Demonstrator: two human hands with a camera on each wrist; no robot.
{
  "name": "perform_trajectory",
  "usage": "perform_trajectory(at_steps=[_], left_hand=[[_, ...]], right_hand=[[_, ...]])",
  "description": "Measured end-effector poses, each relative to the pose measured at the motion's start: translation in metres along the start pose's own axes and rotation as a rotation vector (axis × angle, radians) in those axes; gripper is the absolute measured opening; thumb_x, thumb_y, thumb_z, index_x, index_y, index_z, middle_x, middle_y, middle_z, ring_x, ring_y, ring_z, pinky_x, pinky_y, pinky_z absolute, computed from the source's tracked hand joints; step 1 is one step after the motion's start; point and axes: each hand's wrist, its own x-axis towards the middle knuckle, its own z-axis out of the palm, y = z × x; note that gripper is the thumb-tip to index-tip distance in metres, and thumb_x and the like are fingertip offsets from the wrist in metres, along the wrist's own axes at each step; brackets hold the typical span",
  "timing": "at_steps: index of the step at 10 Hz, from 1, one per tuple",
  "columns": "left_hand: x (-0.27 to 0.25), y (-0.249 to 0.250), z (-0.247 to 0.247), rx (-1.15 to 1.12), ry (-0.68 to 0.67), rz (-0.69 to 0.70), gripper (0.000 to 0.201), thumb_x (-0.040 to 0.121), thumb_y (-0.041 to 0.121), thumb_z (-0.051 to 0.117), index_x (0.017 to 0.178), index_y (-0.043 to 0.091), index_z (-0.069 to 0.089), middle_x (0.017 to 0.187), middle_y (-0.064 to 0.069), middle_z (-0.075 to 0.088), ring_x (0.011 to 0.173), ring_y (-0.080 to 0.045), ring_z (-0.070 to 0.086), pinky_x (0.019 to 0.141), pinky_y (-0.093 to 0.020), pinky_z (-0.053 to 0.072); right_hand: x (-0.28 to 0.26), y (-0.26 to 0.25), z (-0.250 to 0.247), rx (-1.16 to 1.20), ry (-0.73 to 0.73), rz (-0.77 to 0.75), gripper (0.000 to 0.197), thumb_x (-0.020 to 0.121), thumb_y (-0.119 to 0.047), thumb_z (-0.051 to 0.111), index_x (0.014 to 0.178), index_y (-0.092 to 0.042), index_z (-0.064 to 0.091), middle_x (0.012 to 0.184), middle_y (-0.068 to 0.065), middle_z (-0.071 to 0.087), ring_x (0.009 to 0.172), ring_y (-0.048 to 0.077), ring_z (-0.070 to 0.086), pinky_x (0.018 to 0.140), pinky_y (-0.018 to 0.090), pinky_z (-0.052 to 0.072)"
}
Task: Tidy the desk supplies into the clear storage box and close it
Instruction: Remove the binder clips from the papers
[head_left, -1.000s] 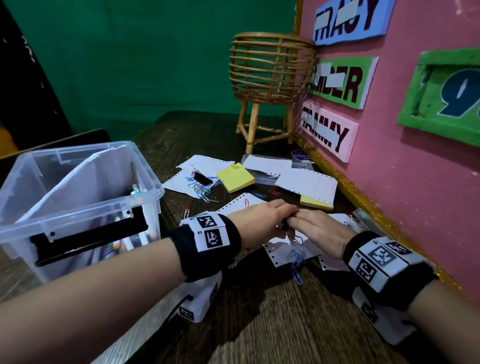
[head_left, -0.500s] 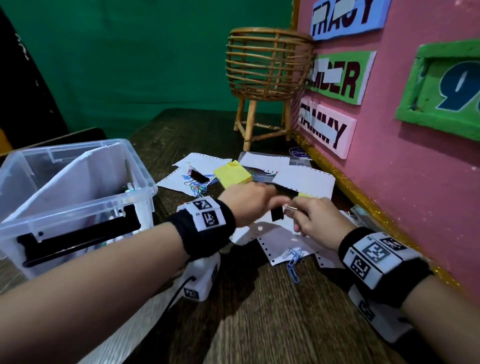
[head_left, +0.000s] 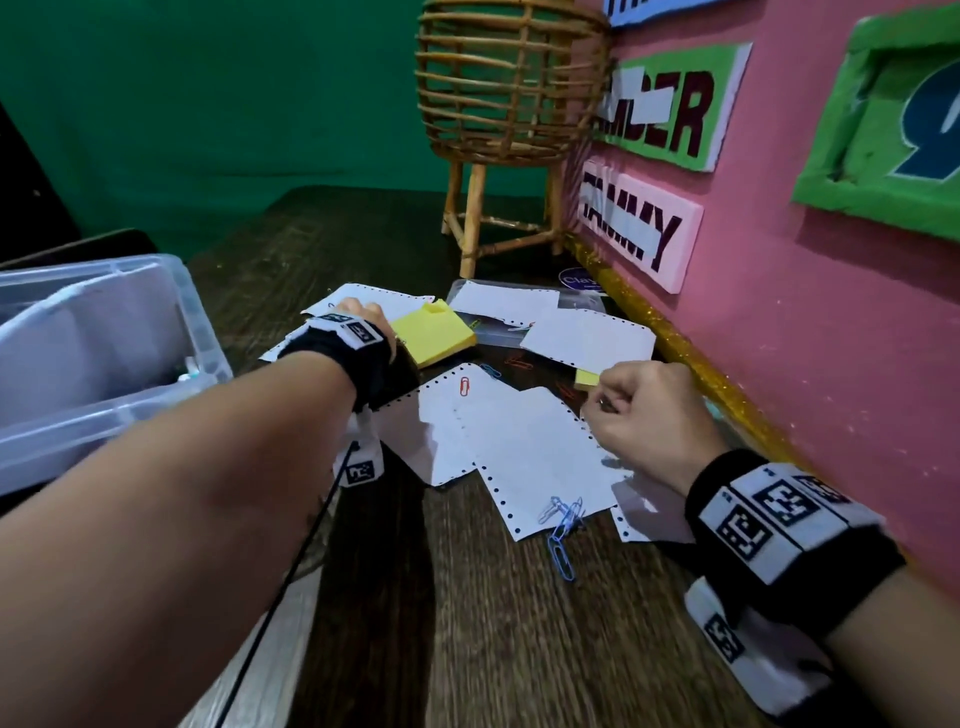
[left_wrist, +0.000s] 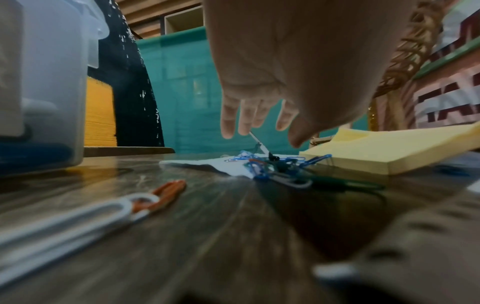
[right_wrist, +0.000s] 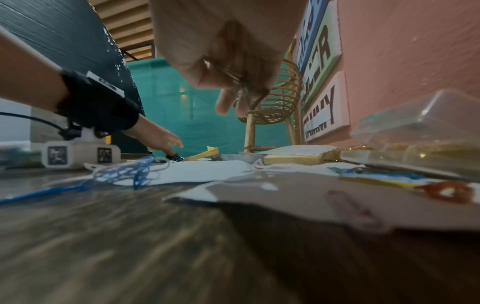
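The left hand reaches across the wooden desk to the far side of the scattered papers, next to the large yellow sticky-note pad. In the left wrist view its fingers hang straight and relaxed above a tangle of blue, white and green paper clips, with the thin wire handle of a black binder clip standing up just beneath the fingertips; whether they touch it cannot be told.

The right hand is curled into a loose fist over the right edge of the perforated paper sheets, and the right wrist view shows its fingers gripping a small metal clip tucked into the palm.

The clear storage box stands open at the left edge of the desk, well apart from both hands, with a white sheet leaning inside it. A chain of blue paper clips lies at the near edge of the papers, a red paper clip rests on a sheet between the hands, and a smaller yellow sticky-note pad sits just beside the right hand. A wicker basket stand occupies the far corner against the pink wall.
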Motion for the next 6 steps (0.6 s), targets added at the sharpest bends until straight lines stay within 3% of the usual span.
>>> perform_trajectory(at_steps=[1, 2, 3, 4, 5, 6], left_hand=[[0.018, -0.002, 0.001, -0.042, -0.032, -0.026, 0.048, 0.089, 0.037, 0.049, 0.127, 0.007, 0.046, 0.135, -0.02, 0.044, 0.124, -0.041, 0.044, 0.1, -0.053, 0.04], [0.034, 0.0, 0.01, -0.04, -0.148, -0.007, 0.043, 0.093, 0.027, 0.047, 0.127, 0.002, 0.052, 0.135, -0.019, 0.05, 0.124, -0.036, 0.048, 0.091, -0.039, 0.04], [0.038, 0.002, 0.003, 0.047, -0.252, 0.056, 0.037, 0.096, 0.018, 0.043, 0.123, -0.004, 0.055, 0.131, -0.02, 0.055, 0.122, -0.034, 0.051, 0.075, -0.026, 0.032], [0.015, 0.006, -0.011, 0.047, -0.216, 0.083, 0.036, 0.096, 0.011, 0.042, 0.125, -0.006, 0.053, 0.132, -0.02, 0.054, 0.122, -0.032, 0.051, 0.054, -0.024, 0.032], [0.008, 0.005, -0.008, 0.029, -0.169, 0.107, 0.034, 0.09, 0.016, 0.051, 0.118, -0.002, 0.059, 0.127, -0.02, 0.055, 0.118, -0.036, 0.054, 0.063, -0.014, 0.042], [0.003, 0.0, -0.006, -0.035, -0.102, 0.137, 0.029, 0.07, 0.024, 0.058, 0.094, 0.01, 0.066, 0.107, -0.012, 0.058, 0.101, -0.04, 0.059, 0.086, -0.046, 0.052]], right_hand=[[0.001, -0.002, 0.0, 0.006, -0.037, 0.012, 0.045, 0.073, -0.002, 0.055, 0.045, -0.015, 0.023, 0.043, -0.001, 0.022, 0.045, 0.013, 0.021, 0.047, 0.025, 0.021], [0.002, -0.002, -0.001, 0.019, -0.064, 0.043, 0.043, 0.075, -0.002, 0.052, 0.047, -0.014, 0.023, 0.044, -0.001, 0.023, 0.045, 0.013, 0.023, 0.045, 0.025, 0.02], [0.004, 0.0, 0.0, 0.02, -0.069, 0.082, 0.04, 0.076, -0.001, 0.051, 0.05, -0.015, 0.025, 0.047, -0.001, 0.027, 0.048, 0.014, 0.025, 0.047, 0.026, 0.021], [0.005, 0.001, 0.001, -0.002, -0.065, 0.103, 0.034, 0.078, -0.002, 0.052, 0.056, -0.016, 0.03, 0.052, -0.002, 0.033, 0.049, 0.013, 0.029, 0.043, 0.021, 0.023], [0.005, 0.003, 0.001, 0.003, -0.075, 0.115, 0.025, 0.081, -0.002, 0.049, 0.067, -0.016, 0.035, 0.056, -0.003, 0.039, 0.048, 0.012, 0.032, 0.041, 0.014, 0.032], [0.004, 0.003, 0.001, -0.014, -0.082, 0.135, 0.013, 0.083, -0.004, 0.048, 0.084, -0.012, 0.039, 0.062, -0.001, 0.043, 0.051, 0.014, 0.038, 0.037, 0.015, 0.029]])
